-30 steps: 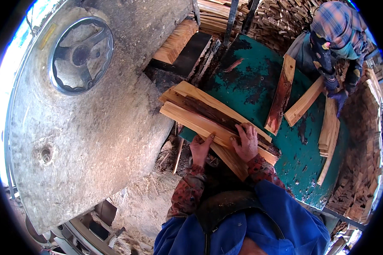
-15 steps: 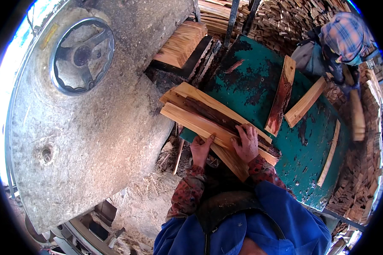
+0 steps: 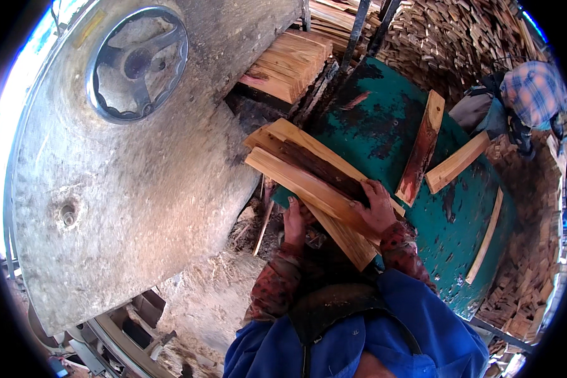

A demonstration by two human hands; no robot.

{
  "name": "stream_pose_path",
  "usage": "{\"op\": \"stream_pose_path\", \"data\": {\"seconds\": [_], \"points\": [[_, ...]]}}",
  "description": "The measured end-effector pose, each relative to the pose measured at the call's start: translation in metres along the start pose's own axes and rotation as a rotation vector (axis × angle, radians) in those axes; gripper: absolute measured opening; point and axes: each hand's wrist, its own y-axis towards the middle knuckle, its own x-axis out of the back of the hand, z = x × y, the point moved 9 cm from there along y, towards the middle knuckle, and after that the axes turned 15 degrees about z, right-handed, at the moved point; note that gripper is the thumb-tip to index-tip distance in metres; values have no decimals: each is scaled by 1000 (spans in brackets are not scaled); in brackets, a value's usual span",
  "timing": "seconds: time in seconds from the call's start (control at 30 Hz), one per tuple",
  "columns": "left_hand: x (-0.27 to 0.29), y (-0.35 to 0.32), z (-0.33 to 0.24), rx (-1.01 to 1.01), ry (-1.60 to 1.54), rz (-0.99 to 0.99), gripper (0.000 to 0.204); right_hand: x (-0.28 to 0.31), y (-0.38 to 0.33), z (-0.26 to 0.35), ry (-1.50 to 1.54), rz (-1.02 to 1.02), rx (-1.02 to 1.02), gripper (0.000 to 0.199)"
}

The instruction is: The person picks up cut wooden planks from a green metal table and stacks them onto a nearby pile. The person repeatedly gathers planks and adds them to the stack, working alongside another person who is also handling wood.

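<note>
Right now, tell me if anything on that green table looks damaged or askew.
The green table has paint worn off in dark patches. Loose planks lie at odd angles: a reddish plank, a pale plank and a thin strip. Both the left hand and right hand press the plank bundle.

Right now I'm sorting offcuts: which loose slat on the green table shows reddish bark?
The reddish slat lying upright mid-table, just beyond the right hand. The pale slat touching it and the thin curved strip are plain light wood.
</note>
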Motion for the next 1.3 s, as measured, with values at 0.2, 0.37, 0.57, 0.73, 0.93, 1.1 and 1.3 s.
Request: {"op": "stream_pose_path", "data": {"seconds": [0.2, 0.37, 0.57, 0.73, 0.93, 1.1, 1.3], "points": [[-6, 2, -8, 6, -89, 56, 59, -5, -5, 8, -54, 47, -27, 62], [1, 8, -3, 11, -69, 55, 46, -4, -9, 15, 21, 107, -62, 64], [6, 13, -1, 5, -118, 74, 35, -5, -19, 28, 64, 178, -16, 66], [-17, 0, -23, 0, -114, -37, 34, 1, -23, 36, 60, 199, 21, 65], [-2, 13, -8, 27, 57, -94, 25, 6, -15, 29, -85, 117, 44, 59], [-13, 10, -24, -137, 40, -103, 29, 23, 19, 43, 64, 77, 132, 51], [-3, 15, -16, -101, 80, -127, 28, 44, 108, 63, -88, -90, 223, 51]]}}
